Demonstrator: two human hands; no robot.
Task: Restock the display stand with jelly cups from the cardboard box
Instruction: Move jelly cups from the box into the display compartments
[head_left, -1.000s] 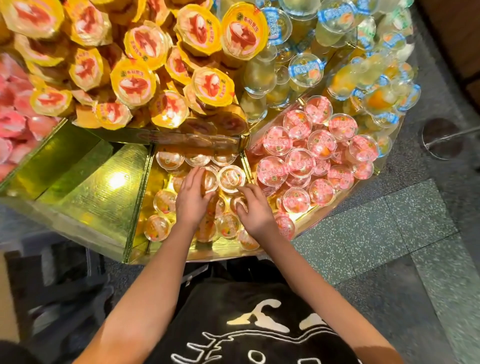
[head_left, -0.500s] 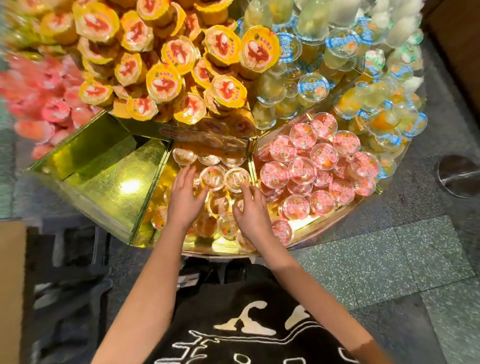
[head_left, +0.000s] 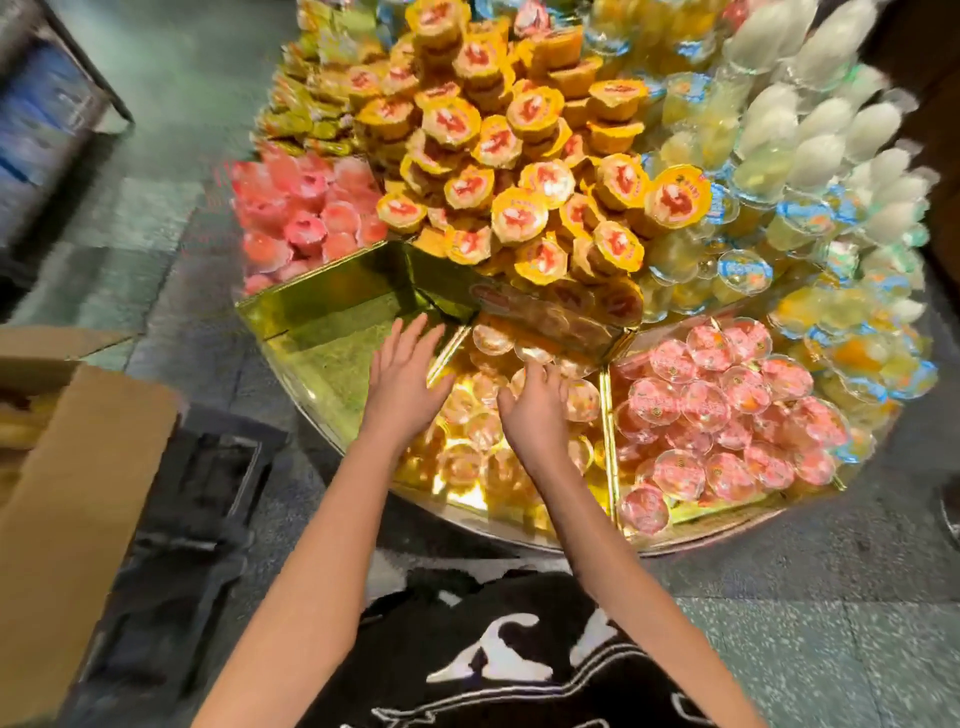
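Left hand: the left hand (head_left: 402, 379) is flat, with straight, spread fingers. It holds nothing and hovers over the gold divider at the left edge of the orange compartment.
Right hand: the right hand (head_left: 535, 410) lies on the cups with its fingers bent down over them. Whether it grips one I cannot tell (its back hides the fingertips).
Task's thing on the stand: small clear plastic jelly cups with orange filling (head_left: 467, 462) fill the front middle compartment of the round, tiered, gold-lined display stand (head_left: 467, 526), directly under both hands.
Source: the brown cardboard box (head_left: 78, 467) sits low on the person's left, well apart from the stand, with one flap folded open. Something yellowish shows inside, too blurred to name.
Deciding relation: the box lies left of and behind both hands, so the left hand is the nearer one. The right hand would have to cross the body to reach it.
Neighbouring compartment: the gold-foil compartment (head_left: 332, 358) just left of the left hand shows its lining.
Other stock: pink-filled clear cups (head_left: 701, 405) lie just right of the right hand, and yellow-lidded cups (head_left: 519, 156) are heaped above.
Likely next: the left hand probably swings left and down to the box.
Risk: the loose cups could slide when the hands lift away.
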